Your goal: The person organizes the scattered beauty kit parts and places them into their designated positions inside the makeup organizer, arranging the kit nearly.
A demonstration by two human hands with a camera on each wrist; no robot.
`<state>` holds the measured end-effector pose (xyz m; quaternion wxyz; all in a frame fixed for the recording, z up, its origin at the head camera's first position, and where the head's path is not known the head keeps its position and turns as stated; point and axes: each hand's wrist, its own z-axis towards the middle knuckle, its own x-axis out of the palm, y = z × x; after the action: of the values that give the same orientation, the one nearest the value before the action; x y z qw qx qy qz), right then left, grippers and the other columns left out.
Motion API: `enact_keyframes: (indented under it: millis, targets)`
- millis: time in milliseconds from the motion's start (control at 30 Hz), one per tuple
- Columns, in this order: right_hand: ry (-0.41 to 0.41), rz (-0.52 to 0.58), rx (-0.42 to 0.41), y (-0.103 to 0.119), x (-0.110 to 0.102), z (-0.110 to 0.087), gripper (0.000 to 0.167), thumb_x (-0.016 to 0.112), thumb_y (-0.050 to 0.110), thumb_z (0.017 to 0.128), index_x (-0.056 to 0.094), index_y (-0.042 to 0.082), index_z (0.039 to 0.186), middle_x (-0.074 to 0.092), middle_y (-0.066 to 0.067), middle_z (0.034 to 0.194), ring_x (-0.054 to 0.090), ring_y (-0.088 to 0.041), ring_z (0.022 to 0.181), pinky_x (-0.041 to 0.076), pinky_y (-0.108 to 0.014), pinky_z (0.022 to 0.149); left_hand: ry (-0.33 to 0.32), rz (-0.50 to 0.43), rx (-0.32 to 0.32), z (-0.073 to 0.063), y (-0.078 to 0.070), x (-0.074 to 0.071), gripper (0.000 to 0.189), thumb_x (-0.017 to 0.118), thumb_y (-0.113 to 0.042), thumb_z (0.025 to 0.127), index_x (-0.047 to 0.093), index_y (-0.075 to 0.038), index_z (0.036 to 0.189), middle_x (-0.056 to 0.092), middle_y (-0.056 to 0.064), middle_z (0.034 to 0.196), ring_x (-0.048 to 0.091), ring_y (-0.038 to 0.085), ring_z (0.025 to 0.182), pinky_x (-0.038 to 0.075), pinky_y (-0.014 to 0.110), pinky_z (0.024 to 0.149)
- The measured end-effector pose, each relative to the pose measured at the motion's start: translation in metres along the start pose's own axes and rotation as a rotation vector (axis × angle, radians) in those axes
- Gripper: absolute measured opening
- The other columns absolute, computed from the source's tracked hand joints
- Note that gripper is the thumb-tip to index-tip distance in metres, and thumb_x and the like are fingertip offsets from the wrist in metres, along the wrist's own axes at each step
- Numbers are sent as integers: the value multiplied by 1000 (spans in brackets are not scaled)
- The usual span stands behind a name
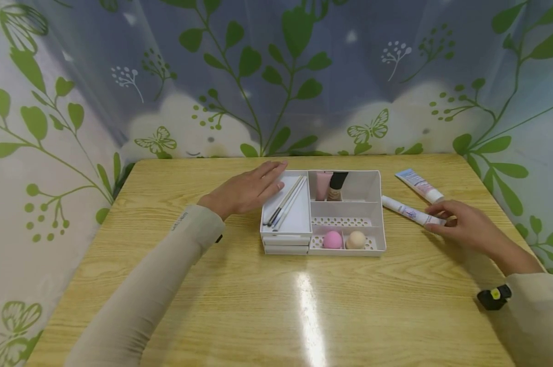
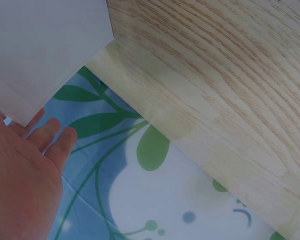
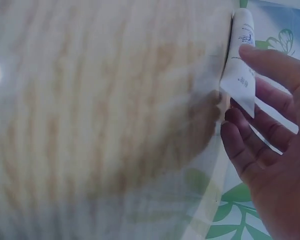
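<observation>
A white cosmetics organizer (image 1: 382,229) stands near the middle of the table. My left hand (image 1: 239,192) rests against its left side with the fingers extended; the left wrist view shows those fingers (image 2: 45,135) by a corner of the box. To the right, my right hand (image 1: 473,224) pinches the near end of a white squeeze tube (image 1: 406,209) between thumb and fingers. In the right wrist view the thumb lies on the tube (image 3: 240,65). Just behind it lies a second tube, blue and white (image 1: 416,182), close to the fingertips.
Brushes (image 1: 286,205) lie on the organizer's upper left tray. Its compartments hold a pink tube (image 1: 322,184), a black-capped bottle (image 1: 337,184), a pink sponge (image 1: 333,240) and a beige sponge (image 1: 356,240). A leaf-patterned curtain (image 1: 239,117) hangs behind the wooden table (image 1: 239,300).
</observation>
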<state>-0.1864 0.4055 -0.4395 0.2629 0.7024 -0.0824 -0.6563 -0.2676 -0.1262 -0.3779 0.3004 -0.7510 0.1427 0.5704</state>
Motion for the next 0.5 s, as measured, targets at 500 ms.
enact_keyframes:
  millis: [500]
  targets:
    - [7, -77, -7, -7, 6, 1, 40, 86, 26, 96, 74, -2, 123, 76, -12, 108, 62, -3, 87, 53, -27, 72, -6, -1, 8, 0, 0, 1, 69, 16, -63, 116, 0, -34, 177, 10, 1, 185, 17, 27, 170, 26, 55, 136]
